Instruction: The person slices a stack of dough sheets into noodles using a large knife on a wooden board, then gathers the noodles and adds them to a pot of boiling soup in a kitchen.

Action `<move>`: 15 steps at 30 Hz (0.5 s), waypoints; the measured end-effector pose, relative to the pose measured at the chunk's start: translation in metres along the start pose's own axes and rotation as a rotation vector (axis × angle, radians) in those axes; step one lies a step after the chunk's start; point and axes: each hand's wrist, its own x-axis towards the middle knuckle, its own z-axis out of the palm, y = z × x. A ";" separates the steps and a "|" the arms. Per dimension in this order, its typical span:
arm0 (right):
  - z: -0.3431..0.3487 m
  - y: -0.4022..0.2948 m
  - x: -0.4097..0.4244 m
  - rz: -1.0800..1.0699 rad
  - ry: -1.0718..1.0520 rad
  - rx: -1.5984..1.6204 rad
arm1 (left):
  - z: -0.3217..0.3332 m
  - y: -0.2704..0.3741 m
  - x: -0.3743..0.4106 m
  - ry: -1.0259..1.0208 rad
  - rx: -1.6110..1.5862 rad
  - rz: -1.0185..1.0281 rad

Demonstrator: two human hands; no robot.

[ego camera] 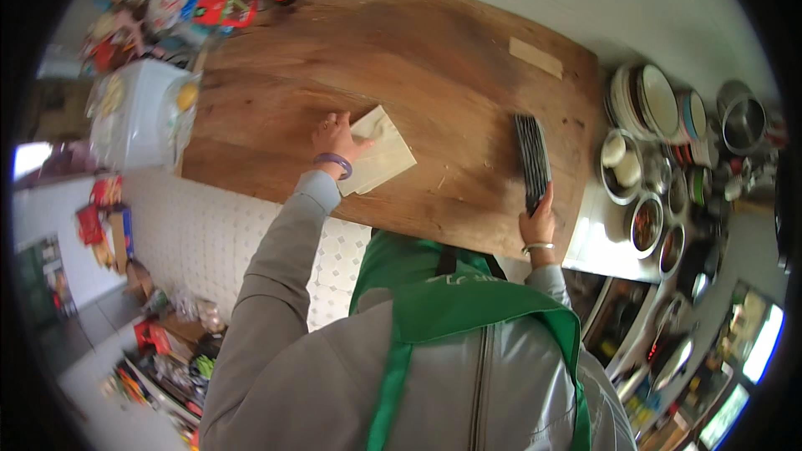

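Observation:
My left hand (pixel 340 136) rests on the left edge of a pale, flat stack of folded dough sheets (pixel 390 153), its fingers spread; whether it grips the stack I cannot tell. In my right hand (pixel 539 225) is the handle of a broad-bladed kitchen knife (pixel 531 153) with a dark, streaked blade, to the right of the dough and apart from it. Both lie over a large wooden board (pixel 351 44). A pale flat strip (pixel 536 57), perhaps dough, lies near the board's far right corner.
Right of the board stand stacked bowls (pixel 655 100), a metal bowl with pale dough lumps (pixel 620 166) and a bowl of food (pixel 646 225). A white container (pixel 143 116) stands at the left edge, with bags and packets (pixel 225 5) behind it.

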 end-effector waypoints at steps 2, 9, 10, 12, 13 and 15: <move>-0.020 -0.017 0.003 0.052 0.043 0.047 | 0.001 -0.005 0.014 -0.010 0.005 0.067; -0.037 -0.055 -0.078 0.033 -0.391 0.319 | 0.006 -0.014 0.047 -0.188 -0.218 0.186; -0.037 -0.056 -0.088 0.083 -0.470 0.327 | 0.004 -0.012 0.048 -0.230 -0.219 0.186; -0.033 -0.060 -0.099 0.128 -0.574 0.337 | 0.008 -0.016 0.053 -0.305 -0.368 0.169; -0.028 -0.056 -0.102 0.111 -0.599 0.337 | 0.010 -0.019 0.054 -0.341 -0.441 0.156; -0.015 -0.046 -0.100 0.069 -0.648 0.341 | 0.012 -0.022 0.058 -0.389 -0.433 0.202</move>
